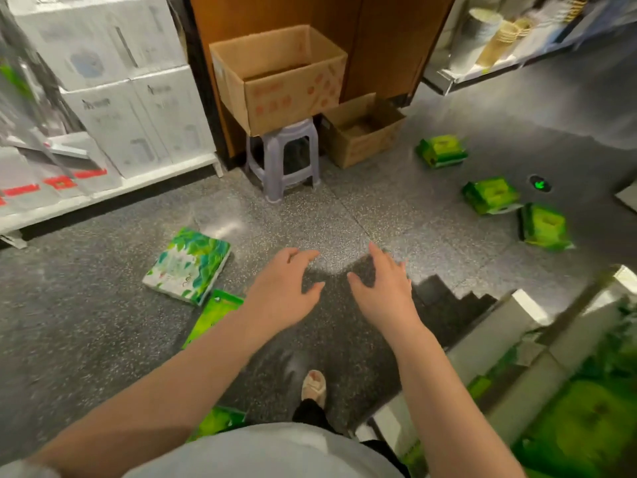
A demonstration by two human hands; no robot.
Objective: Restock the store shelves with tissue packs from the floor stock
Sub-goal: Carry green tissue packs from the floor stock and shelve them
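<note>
Green tissue packs are lying scattered on the speckled floor (103,322) around a stool (281,157). Three small packs are sitting well to the stool's right: one (441,150) nearest it, another (491,195) further out, a third (543,226) beyond that. A leaf-printed pack (188,265) is lying nearer the camera than the stool and to its left, with a flat green pack (215,313) just beside it. Both hands, left (282,291) and right (384,288), are hovering over bare floor on the near side of the stool, fingers spread and relaxed, grasping nothing. A cardboard box (279,77) is resting on the stool
</note>
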